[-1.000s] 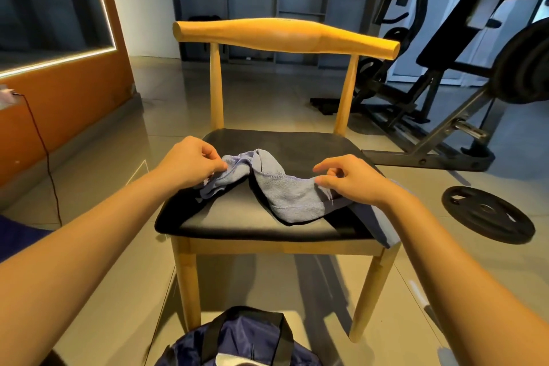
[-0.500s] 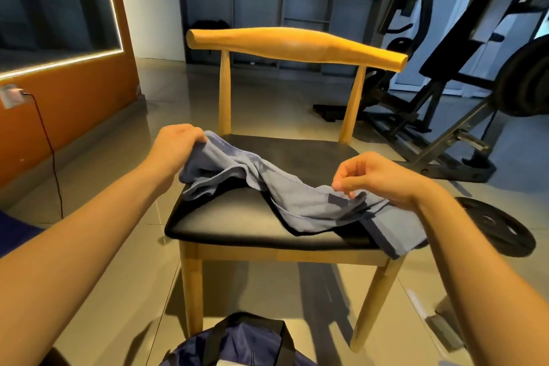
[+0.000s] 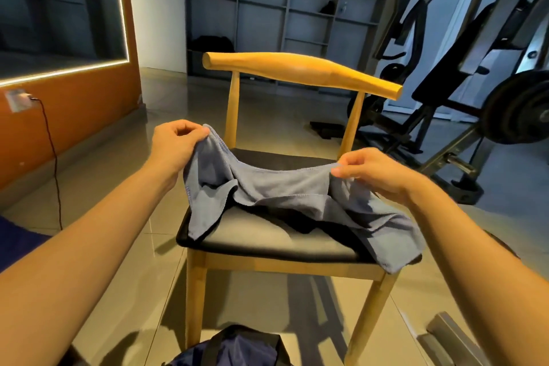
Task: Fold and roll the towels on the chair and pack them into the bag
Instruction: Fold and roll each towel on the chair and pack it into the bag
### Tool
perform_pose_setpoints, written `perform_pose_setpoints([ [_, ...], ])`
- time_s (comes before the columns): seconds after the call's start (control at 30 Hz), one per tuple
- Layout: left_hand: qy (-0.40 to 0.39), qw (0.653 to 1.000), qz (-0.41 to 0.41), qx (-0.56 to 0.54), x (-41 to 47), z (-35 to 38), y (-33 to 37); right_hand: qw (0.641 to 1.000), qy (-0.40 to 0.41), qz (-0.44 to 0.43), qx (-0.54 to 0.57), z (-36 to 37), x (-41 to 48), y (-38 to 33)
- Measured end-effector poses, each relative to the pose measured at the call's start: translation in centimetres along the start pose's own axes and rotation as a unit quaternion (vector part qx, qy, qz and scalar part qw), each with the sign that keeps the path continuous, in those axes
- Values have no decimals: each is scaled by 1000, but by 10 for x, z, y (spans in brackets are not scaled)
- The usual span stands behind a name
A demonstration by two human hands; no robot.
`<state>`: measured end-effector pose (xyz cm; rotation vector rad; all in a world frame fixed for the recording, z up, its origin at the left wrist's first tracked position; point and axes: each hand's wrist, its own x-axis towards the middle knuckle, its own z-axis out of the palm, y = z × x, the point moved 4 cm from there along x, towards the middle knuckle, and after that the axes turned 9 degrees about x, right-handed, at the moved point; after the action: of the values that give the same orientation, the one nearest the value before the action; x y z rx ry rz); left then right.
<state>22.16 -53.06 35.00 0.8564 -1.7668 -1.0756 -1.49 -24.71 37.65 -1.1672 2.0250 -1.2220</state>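
I am looking at the soft grey-blue cloth towel [image 3: 285, 190], which is hanging in a sagging span between my two sets of fingers. Its top edge is lifted, while its lower folds are draping onto the seat beneath my fingers. My left hand [image 3: 175, 142] is gripping one upper corner, the fingers [image 3: 193, 131] curled tight around bunched cloth. My right hand [image 3: 375, 172] is pinching the opposite top edge between thumb and fingertips [image 3: 341, 171], the remaining fingers loosely bent. Below my right fingers, a loose end of the towel is spilling over the seat's near corner.

All of this is happening over the light wooden chair with a black padded seat [image 3: 267, 239], whose curved backrest is running beyond my fingers. Nearer to me than my fingers, at the bottom edge of view, the dark navy fabric bag with black straps [image 3: 237, 348] is lying on the glossy tiled floor [image 3: 113, 217].

Past my right fingers, black gym equipment with round weight plates [image 3: 517, 110] is standing. Off beyond my left fingers, a thin black cable [image 3: 53, 157] is trailing down an orange wall [image 3: 74, 116].
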Motion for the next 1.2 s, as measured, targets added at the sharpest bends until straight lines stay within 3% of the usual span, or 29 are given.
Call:
perform_pose_setpoints([
  [0.1,45,999,3,-19,2,-10,5,986,130,-37,96,-24,9,-35],
  [0.2,88,996,21,-25,0,-19,15,935,330,-117,62,-40,13,-64],
  [0.27,102,993,48,-25,-3,-23,23,923,351,-145,54,-38,15,-77],
  [0.4,68,993,100,12,-13,-17,43,957,268,-100,45,-22,25,-82],
  [0.53,-41,980,188,56,-31,9,70,988,119,-99,0,13,27,-89],
  [0.67,-215,959,178,45,-49,42,74,993,37,-111,9,41,25,-92],
  [0.77,-269,947,169,43,-56,57,69,994,9,-111,19,48,25,-89],
  [0.93,-250,955,152,46,-52,61,66,996,-21,-87,19,43,23,-78],
  [1.1,-168,981,82,55,-25,39,51,993,-92,30,69,17,12,-39],
  [1.2,-138,987,52,61,-16,33,41,988,-135,79,8,2,7,-13],
])
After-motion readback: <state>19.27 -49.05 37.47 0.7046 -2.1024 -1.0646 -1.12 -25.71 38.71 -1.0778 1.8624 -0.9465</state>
